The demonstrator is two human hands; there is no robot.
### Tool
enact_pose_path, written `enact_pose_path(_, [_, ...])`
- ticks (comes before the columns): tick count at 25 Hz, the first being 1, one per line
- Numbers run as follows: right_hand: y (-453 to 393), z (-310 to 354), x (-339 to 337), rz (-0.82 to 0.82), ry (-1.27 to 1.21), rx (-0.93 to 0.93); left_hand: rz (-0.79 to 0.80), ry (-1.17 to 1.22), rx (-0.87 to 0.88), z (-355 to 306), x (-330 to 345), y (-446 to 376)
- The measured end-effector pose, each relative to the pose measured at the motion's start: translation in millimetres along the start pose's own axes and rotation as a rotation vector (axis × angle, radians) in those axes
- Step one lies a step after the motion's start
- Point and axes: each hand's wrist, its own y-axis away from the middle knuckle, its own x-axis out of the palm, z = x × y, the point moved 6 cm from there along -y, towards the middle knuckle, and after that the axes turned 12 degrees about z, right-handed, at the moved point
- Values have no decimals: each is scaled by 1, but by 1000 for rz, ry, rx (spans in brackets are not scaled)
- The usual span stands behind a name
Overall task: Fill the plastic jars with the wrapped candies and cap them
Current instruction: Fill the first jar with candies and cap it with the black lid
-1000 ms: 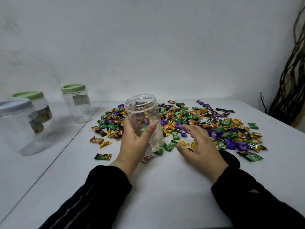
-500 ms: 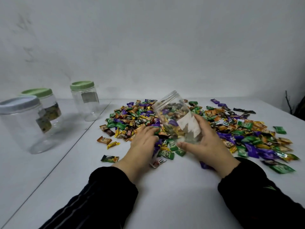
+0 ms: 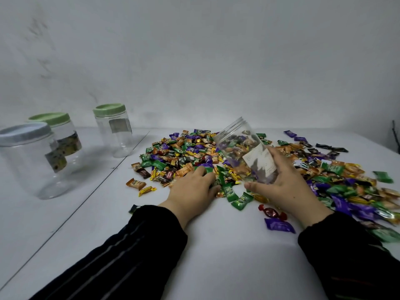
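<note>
- right hand [image 3: 287, 187] has its grip wrapped round the lower part of an open clear jar [image 3: 244, 146], thumb on the near side, fingers over the white label [image 3: 260, 162]
- that jar is tipped over toward the left and away, open mouth pointing up-left, no cap on it, held over the middle of the candy pile [image 3: 194, 152]
- left hand [image 3: 192, 191] isn't gripping anything as far as i can see, it's lying palm down with fingers spread on the near edge of the pile, fingertips touching green wrappers
- candies are spread all over the white tabletop [image 3: 227, 256], mostly green, purple, orange and yellow wrappers
- a red twist-wrapped candy [image 3: 271, 212] and a purple one [image 3: 279, 226] sit loose on the near side, just by the right wrist
- three more jars stand upright off to the left: two with green lids, green-lid jar at the back [image 3: 113, 129] and another green-lid jar [image 3: 61, 139], plus a grey-lid jar [image 3: 32, 159] nearest the camera
- all three are capped and well apart from the pile
</note>
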Motion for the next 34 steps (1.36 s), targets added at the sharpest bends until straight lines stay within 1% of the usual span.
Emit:
enact_pose_path(2, [0, 2, 0, 22, 35, -2, -41, 51, -20, 4, -3, -6])
enact_pose_path(3, [1, 3, 0, 31, 74, 4, -81, 134, -60, 9, -5, -8])
enact_pose_path(4, [1, 5, 0, 40, 118, 9, -125, 270, -99, 16, -7, -9])
enact_pose_path(6, [2, 7, 0, 62, 158, 24, -244, 615, -170, 32, -13, -5])
enact_pose_path(7, [2, 8, 2, 84, 165, 26, -311, 777, -214, 39, -15, -3])
enact_pose_path(9, [3, 14, 8, 161, 213, 10, -396, 1161, -306, 52, -19, 5])
enact_pose_path(10, [3, 16, 13, 204, 256, 3, -417, 1356, -314, 54, -21, 7])
enact_pose_path(11, [4, 19, 18, 237, 299, -8, -431, 1501, -291, 52, -25, 9])
enact_pose_path(12, [3, 21, 22, 256, 331, -17, -434, 1542, -260, 48, -31, 12])
enact_pose_path(13, [3, 23, 25, 259, 346, -28, -410, 1487, -219, 41, -40, 16])
enact_pose_path(16, [3, 26, 25, 234, 332, -57, -272, 1326, -112, 21, -47, 22])
enact_pose_path(18, [4, 25, 25, 226, 331, -65, -166, 1285, -64, 10, -51, 27])
enact_pose_path(20, [5, 25, 25, 217, 331, -66, -100, 1277, -22, 8, -51, 31])
enact_pose_path(22, [4, 26, 26, 198, 308, -69, -129, 1254, 47, 13, -56, 34])
enact_pose_path(24, [5, 24, 22, 156, 257, -46, -262, 1184, 75, 29, -70, 39])
enact_pose_path(25, [5, 23, 18, 137, 236, -29, -331, 1063, 12, 43, -74, 41])
enact_pose_path(26, [6, 23, 16, 124, 221, -17, -331, 873, -114, 59, -74, 44])
enact_pose_path(27, [7, 22, 14, 122, 218, -7, -224, 637, -261, 75, -64, 45])
enact_pose_path(28, [8, 23, 15, 131, 228, -4, -35, 436, -385, 87, -50, 50])
enact_pose_path(29, [8, 23, 16, 153, 249, 1, 184, 322, -470, 95, -30, 57])
enact_pose_path(30, [8, 24, 19, 178, 270, 4, 366, 266, -508, 98, -12, 65])
enact_pose_path(31, [8, 24, 21, 198, 285, 4, 484, 241, -510, 96, 3, 69])
enact_pose_path(32, [8, 25, 23, 212, 294, 0, 534, 231, -500, 94, 13, 71])
enact_pose_path(33, [9, 27, 25, 221, 292, 0, 531, 215, -492, 93, 18, 70])
enact_pose_path(34, [10, 28, 25, 220, 282, -2, 493, 197, -481, 92, 20, 65])
